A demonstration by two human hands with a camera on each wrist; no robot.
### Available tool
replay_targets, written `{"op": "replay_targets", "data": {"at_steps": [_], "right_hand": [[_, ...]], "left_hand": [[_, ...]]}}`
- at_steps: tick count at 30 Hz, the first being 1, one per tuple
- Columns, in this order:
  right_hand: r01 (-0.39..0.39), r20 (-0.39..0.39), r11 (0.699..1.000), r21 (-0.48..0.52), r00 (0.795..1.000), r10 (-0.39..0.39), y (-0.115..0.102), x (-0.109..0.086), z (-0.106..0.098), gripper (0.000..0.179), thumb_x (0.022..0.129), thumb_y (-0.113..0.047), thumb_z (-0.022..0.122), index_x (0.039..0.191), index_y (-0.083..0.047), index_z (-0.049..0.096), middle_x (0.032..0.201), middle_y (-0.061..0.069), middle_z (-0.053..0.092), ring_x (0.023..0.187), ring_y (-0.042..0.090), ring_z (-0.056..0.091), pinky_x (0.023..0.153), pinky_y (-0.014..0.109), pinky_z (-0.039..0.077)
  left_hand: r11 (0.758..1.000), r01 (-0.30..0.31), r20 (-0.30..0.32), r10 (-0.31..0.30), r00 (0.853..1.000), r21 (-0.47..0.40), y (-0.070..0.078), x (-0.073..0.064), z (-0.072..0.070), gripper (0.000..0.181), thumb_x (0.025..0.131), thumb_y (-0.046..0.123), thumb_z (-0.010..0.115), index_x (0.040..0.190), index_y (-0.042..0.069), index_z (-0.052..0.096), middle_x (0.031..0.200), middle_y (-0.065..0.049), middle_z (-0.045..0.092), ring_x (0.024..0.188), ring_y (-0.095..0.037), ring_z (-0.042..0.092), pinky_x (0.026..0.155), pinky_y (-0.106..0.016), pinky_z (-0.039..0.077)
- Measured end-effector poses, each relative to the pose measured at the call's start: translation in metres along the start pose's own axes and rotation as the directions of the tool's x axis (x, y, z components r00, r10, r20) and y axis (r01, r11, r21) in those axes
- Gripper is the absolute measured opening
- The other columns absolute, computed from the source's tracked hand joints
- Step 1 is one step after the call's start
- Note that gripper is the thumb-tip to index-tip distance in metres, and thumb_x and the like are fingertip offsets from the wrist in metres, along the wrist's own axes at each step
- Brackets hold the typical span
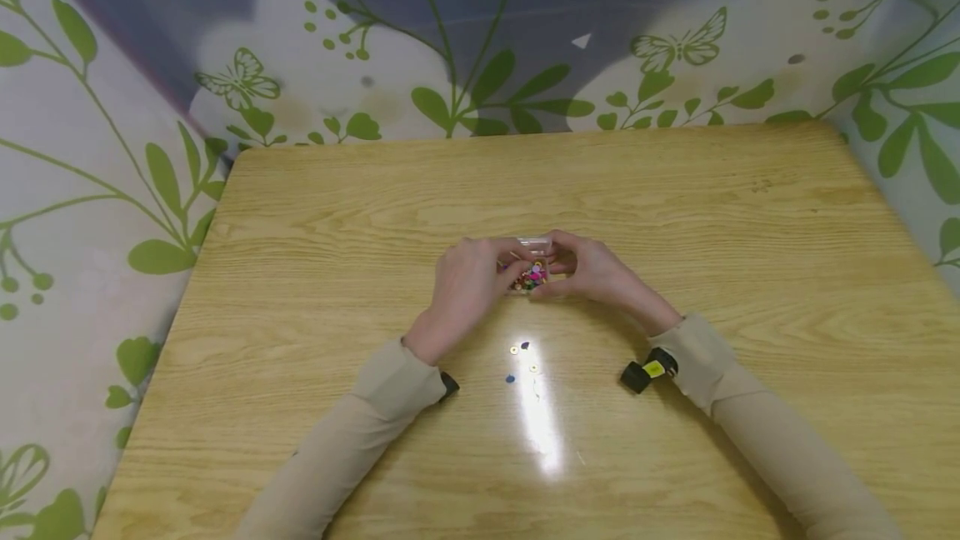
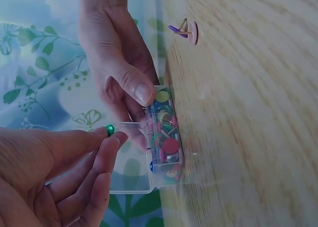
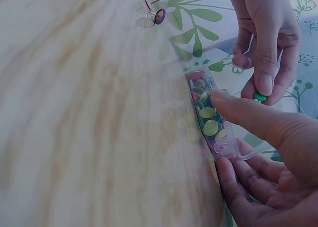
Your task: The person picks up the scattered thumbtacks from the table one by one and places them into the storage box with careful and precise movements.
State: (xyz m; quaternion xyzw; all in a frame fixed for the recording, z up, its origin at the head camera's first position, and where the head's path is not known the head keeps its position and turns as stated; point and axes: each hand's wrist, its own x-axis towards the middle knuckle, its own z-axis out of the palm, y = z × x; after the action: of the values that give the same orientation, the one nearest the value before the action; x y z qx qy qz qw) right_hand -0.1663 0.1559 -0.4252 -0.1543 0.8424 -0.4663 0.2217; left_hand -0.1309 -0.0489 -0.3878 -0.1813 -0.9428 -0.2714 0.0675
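A small clear plastic box with its hinged lid raised stands near the middle of the table, filled with colored thumbtacks. My right hand grips the box at its right end, thumb on the near side and fingers at the back. Between thumb and forefinger my left hand pinches one green thumbtack, held just above and behind the box in the wrist views. In the head view the left hand partly covers the box and hides that tack.
Several loose thumbtacks lie on the wooden table in front of the box, by a bright glare streak. A black wrist device with a yellow label hangs at the right cuff. Leaf-patterned cloth borders the table's back and sides.
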Motion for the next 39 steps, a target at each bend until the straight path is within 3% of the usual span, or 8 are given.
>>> {"op": "replay_targets", "data": {"at_steps": [8,19,22,25,28,33,36,39], "right_hand": [[0.002,0.003,1.0,0.001,1.0,-0.002,0.0,0.0,0.0,0.054,0.077,-0.024,0.09,0.122,-0.015,0.061,0.127,0.011,0.062,0.122,0.039,0.061,0.1,0.048,0.053],[-0.003,0.001,1.0,-0.007,1.0,0.003,0.001,0.0,0.0,0.057,0.077,-0.025,0.09,0.125,-0.016,0.06,0.128,0.011,0.062,0.122,0.039,0.061,0.099,0.047,0.054],[0.0,0.0,1.0,-0.008,1.0,0.0,0.001,0.001,0.0,0.058,0.077,-0.025,0.09,0.126,-0.016,0.06,0.128,0.012,0.063,0.122,0.038,0.062,0.099,0.047,0.054],[0.006,-0.001,1.0,-0.008,1.0,-0.006,0.002,0.001,0.0,0.058,0.078,-0.021,0.089,0.127,-0.014,0.059,0.127,0.013,0.064,0.12,0.037,0.063,0.1,0.046,0.054],[0.007,0.0,1.0,-0.005,1.0,-0.007,0.002,0.001,0.0,0.059,0.079,-0.016,0.088,0.129,-0.012,0.059,0.127,0.015,0.064,0.12,0.037,0.063,0.1,0.045,0.054],[0.005,-0.003,1.0,-0.017,1.0,-0.005,0.002,0.001,0.0,0.062,0.078,-0.015,0.088,0.132,-0.011,0.057,0.127,0.015,0.064,0.12,0.037,0.063,0.1,0.045,0.054],[0.002,-0.007,1.0,-0.021,1.0,-0.002,0.002,0.0,0.0,0.066,0.077,-0.02,0.09,0.134,-0.012,0.057,0.126,0.015,0.063,0.12,0.037,0.062,0.1,0.045,0.053],[-0.005,-0.013,1.0,-0.018,1.0,0.004,0.001,0.0,0.0,0.068,0.076,-0.022,0.091,0.134,-0.012,0.057,0.127,0.015,0.063,0.12,0.037,0.063,0.1,0.046,0.053]], "left_hand": [[1.0,-0.006,0.003,0.006,1.0,0.022,-0.002,0.001,0.0,0.01,0.092,0.031,0.077,0.099,0.027,0.082,0.085,0.005,0.078,0.043,-0.002,0.028,0.04,-0.019,0.019],[0.999,-0.035,0.012,0.035,0.999,0.007,-0.001,-0.004,-0.008,0.009,0.094,0.028,0.074,0.099,0.023,0.08,0.087,0.005,0.078,0.057,-0.007,0.064,0.039,-0.018,0.024],[0.999,-0.051,0.057,0.05,0.997,0.014,0.0,-0.007,-0.01,0.008,0.093,0.027,0.075,0.097,0.023,0.08,0.079,0.005,0.076,0.056,-0.007,0.061,0.04,-0.018,0.028],[0.998,-0.057,0.156,0.052,0.986,0.028,0.002,-0.011,-0.011,0.007,0.093,0.029,0.075,0.097,0.026,0.079,0.075,0.006,0.073,0.058,-0.007,0.058,0.042,-0.02,0.035],[0.997,-0.082,0.275,0.076,0.958,0.009,0.002,-0.016,-0.01,0.006,0.094,0.029,0.074,0.096,0.026,0.079,0.08,0.009,0.073,0.065,-0.005,0.062,0.051,-0.021,0.045],[0.979,-0.181,0.455,0.204,0.866,-0.094,0.002,-0.025,-0.005,0.005,0.092,0.028,0.076,0.093,0.024,0.077,0.086,0.015,0.072,0.074,0.0,0.063,0.066,-0.022,0.051],[0.96,-0.246,0.518,0.281,0.808,-0.137,0.002,-0.03,-0.002,0.003,0.09,0.027,0.077,0.089,0.025,0.076,0.083,0.019,0.068,0.074,0.003,0.06,0.07,-0.021,0.049],[0.947,-0.28,0.548,0.319,0.774,-0.156,0.003,-0.034,0.001,0.006,0.087,0.027,0.08,0.085,0.026,0.074,0.078,0.021,0.065,0.073,0.003,0.058,0.07,-0.021,0.048]]}}
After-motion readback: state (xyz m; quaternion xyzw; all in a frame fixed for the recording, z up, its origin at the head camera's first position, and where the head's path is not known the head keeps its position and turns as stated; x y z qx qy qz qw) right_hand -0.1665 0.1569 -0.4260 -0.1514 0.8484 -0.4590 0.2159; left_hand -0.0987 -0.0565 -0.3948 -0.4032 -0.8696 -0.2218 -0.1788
